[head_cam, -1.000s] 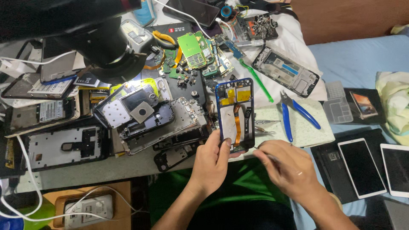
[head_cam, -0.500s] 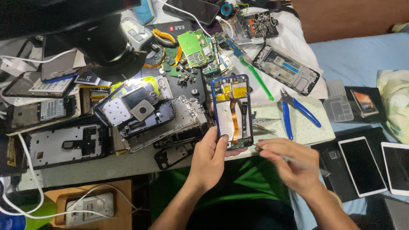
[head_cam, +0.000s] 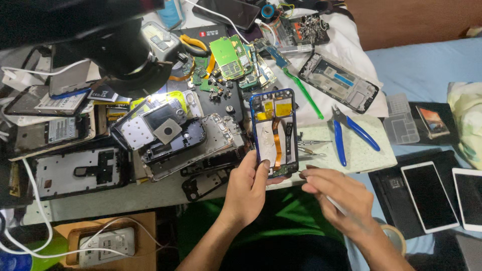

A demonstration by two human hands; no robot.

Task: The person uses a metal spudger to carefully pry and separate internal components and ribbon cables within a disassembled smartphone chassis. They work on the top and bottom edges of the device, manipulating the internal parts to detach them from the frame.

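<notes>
A cluttered repair bench [head_cam: 125, 198] spread out beyond the person's fingertips, heaped with stripped phone frames [head_cam: 175, 135] to the left of the left-hand fingers and loose green circuit boards [head_cam: 231, 57] farther out above them. A black microscope head [head_cam: 125, 55] hung over the far left of the bench, well away from both hands. To the right of the right-hand fingers lay two white-framed tablets [head_cam: 447, 195] on a dark mat.

The opened blue-rimmed phone [head_cam: 274, 133], its back cover off and an orange flex cable running down its middle, stood tilted up off the bench, its lower end gripped by the left hand [head_cam: 248, 188]: the thumb pressed on the inner face near the bottom, the other fingers curled behind the left edge. The right hand [head_cam: 334, 195] was pinched shut around a thin tool [head_cam: 303, 174], its tip touching the phone's lower right corner, just beside the left thumb.

Blue-handled pliers [head_cam: 351, 134] lay just beyond the right-hand fingers, near metal tweezers [head_cam: 311, 147] beside the phone's right edge.
</notes>
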